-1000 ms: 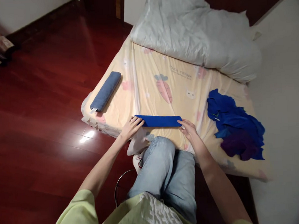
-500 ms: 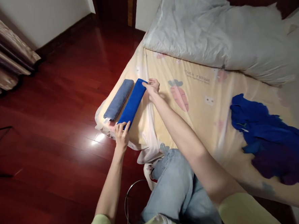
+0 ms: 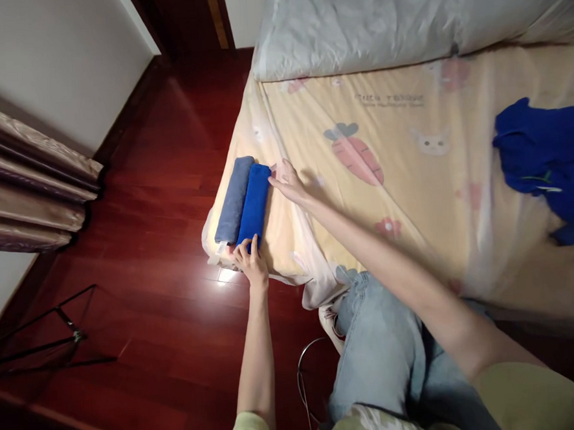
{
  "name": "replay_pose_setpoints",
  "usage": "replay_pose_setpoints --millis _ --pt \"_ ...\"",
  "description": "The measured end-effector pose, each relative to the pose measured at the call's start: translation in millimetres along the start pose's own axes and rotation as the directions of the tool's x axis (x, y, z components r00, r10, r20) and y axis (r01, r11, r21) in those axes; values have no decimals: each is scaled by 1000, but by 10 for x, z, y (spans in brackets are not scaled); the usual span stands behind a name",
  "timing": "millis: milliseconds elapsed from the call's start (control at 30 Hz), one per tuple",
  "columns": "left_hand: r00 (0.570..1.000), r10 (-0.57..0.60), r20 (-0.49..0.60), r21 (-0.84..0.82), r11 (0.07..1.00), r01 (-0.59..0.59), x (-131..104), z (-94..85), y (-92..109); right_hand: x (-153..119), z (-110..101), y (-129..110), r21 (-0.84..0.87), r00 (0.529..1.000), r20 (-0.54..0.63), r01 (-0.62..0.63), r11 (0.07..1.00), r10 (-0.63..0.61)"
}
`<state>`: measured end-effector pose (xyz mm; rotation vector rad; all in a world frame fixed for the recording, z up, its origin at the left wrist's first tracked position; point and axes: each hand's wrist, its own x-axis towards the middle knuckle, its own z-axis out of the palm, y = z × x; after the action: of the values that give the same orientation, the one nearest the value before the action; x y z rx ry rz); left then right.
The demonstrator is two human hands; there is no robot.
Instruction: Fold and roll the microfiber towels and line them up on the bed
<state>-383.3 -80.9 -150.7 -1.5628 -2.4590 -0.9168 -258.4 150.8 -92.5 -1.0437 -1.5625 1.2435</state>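
A bright blue folded towel [image 3: 254, 204] lies lengthwise on the bed near its left corner. Right against its left side is a grey-blue folded towel [image 3: 234, 202] with a small white label at the near end. My left hand [image 3: 251, 261] rests at the near end of the blue towel, fingers spread over its edge; the thumb is hard to make out. At the far end, my right hand [image 3: 289, 184] is open, its thumb beside the towel's right corner and the other fingers raised apart.
A crumpled blue garment [image 3: 546, 160] lies on the bed sheet [image 3: 412, 201] at right. Grey bedding [image 3: 353, 26] covers the far side. Black stand legs [image 3: 73, 332] stand on the red wood floor at left, and a metal ring [image 3: 300, 363] is near my knee.
The blue towel has come to lie against the grey-blue one, closing the gap between them. My right hand has loosened from its far end. The view has turned left.
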Motion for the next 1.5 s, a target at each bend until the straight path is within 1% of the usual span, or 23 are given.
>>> replay_pose_setpoints --millis 67,133,200,233,267,333,400,433,500,600,633,733,800,900,967,1000,1067,1167,1200,1300,1367,1433,1500 --pt "1000 -10 21 -8 1000 10 -61 -121 96 -641 -357 -164 -6 999 41 -16 1000 16" --pt "999 -11 34 -39 999 12 -268 -318 314 -1416 -755 -303 -109 998 49 -32 994 38" --pt "997 9 72 -113 994 -1 -653 -558 683 -2224 -1105 -385 -275 997 72 -16 961 37" --pt "990 52 130 -174 984 -29 -901 -676 913 -2605 -1240 -405 -390 996 87 18 921 18" --pt "971 127 204 -249 966 -74 -1169 -785 1160 -2954 -1342 -416 -500 994 105 68 863 -18" --pt "884 292 366 -375 915 -148 -1693 -962 1644 -3521 -1452 -432 -631 979 170 197 750 -114" --pt "828 366 424 -378 903 -205 -2087 -1091 2025 -3882 -1477 -457 -654 966 195 258 711 -172" --pt "813 382 439 -352 906 -235 -2207 -1139 2162 -3985 -1479 -473 -638 963 191 268 722 -189" --pt "792 394 467 -271 916 -296 -2289 -1193 2342 -4061 -1505 -500 -568 969 151 245 786 -193" --pt "752 433 497 -172 899 -404 -2145 -1161 2502 -4001 -1643 -528 -430 993 25 116 895 -116" --pt "737 450 504 -154 886 -437 -2073 -1135 2550 -3979 -1705 -541 -385 994 14 103 917 -106" --pt "687 485 540 -99 848 -521 -1889 -1076 2698 -4020 -1879 -584 -288 989 -1 144 947 -151" --pt "665 480 572 -48 829 -557 -1803 -1050 2799 -4163 -1982 -576 -256 983 -34 165 953 -180" --pt "674 449 587 24 822 -569 -1704 -990 2945 -4501 -2177 -430 -217 980 -168 69 974 -106" --pt "692 431 579 55 826 -561 -1655 -936 3025 -4727 -2403 -256 -152 948 -317 -35 988 -15" --pt "696 426 578 63 827 -558 -1638 -910 3055 -4816 -2564 -165 -106 915 -402 -74 992 26" --pt "697 420 580 71 827 -558 -1618 -868 3095 -4912 -3003 -16 -33 807 -585 -119 992 77" --pt "708 419 568 87 825 -558 -1608 -827 3115 -4802 -3923 34 -55 594 -801 -196 979 74" --pt "711 420 564 93 823 -561 -1606 -816 3116 -4703 -4272 -5 -92 549 -834 -238 967 56" --pt "712 418 564 108 818 -565 -1596 -781 3126 -4301 -5300 -259 -236 485 -874 -400 885 -14" --pt "719 411 561 118 820 -560 -1585 -755 3141 -4017 -5865 -470 -322 464 -884 -512 796 -59" --pt "724 411 554 124 819 -560 -1574 -732 3162 -3771 -6274 -631 -332 439 -898 -619 711 -37" --pt "732 408 546 135 819 -557 -1568 -717 3182 -3588 -6527 -695 -306 412 -911 -683 663 4"
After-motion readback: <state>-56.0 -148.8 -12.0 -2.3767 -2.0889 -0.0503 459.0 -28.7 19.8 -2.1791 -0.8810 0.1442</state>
